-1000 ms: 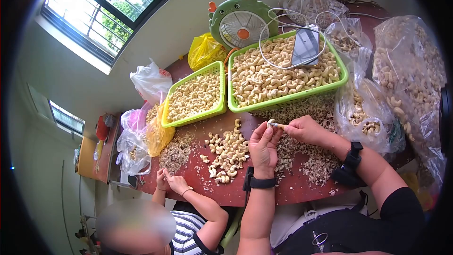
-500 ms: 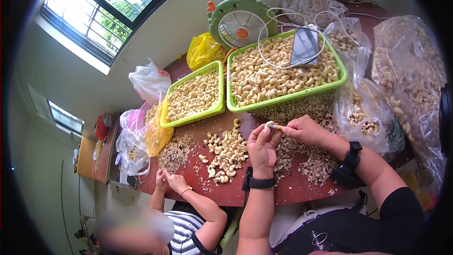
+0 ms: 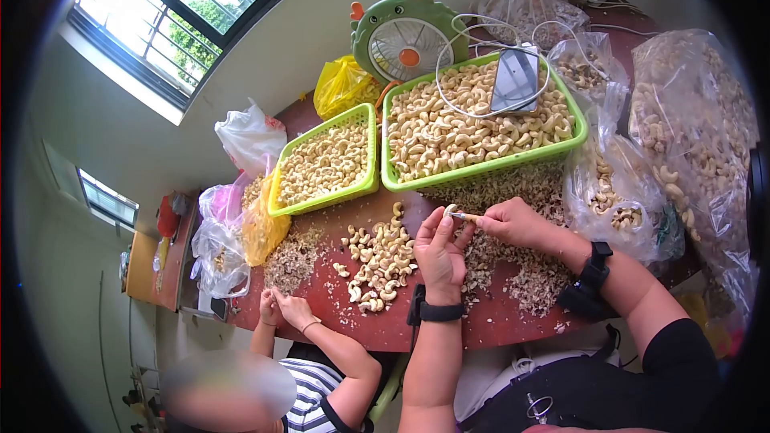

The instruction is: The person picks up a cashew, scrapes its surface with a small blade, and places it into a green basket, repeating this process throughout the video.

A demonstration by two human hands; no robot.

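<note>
Pinched between the thumb and fingertips of my left hand [image 3: 441, 263] is a pale cashew nut [image 3: 450, 210]. My right hand [image 3: 517, 223] grips a small knife [image 3: 472, 217] with a light wooden-looking handle, its tip against the nut. Both hands are above the red table [image 3: 489, 335], over brown peeled skins [image 3: 539, 273]. Left of my left hand lies a loose pile of pale cashews [image 3: 383, 261]. Behind my hands stands a large green basket [image 3: 481, 168] full of cashews, with a phone [image 3: 515, 80] on top.
A smaller green basket [image 3: 325, 199] of cashews stands left of the large one. Behind them is a green fan [image 3: 409, 44]. Plastic bags of nuts [image 3: 613, 184] crowd the right side. At left, another person's hands [image 3: 285, 309] are by a skin heap [image 3: 290, 261].
The whole view has shifted slightly. The nut sits at a somewhat different angle in my left fingers, with the knife tip still at it. Both grips are kept.
</note>
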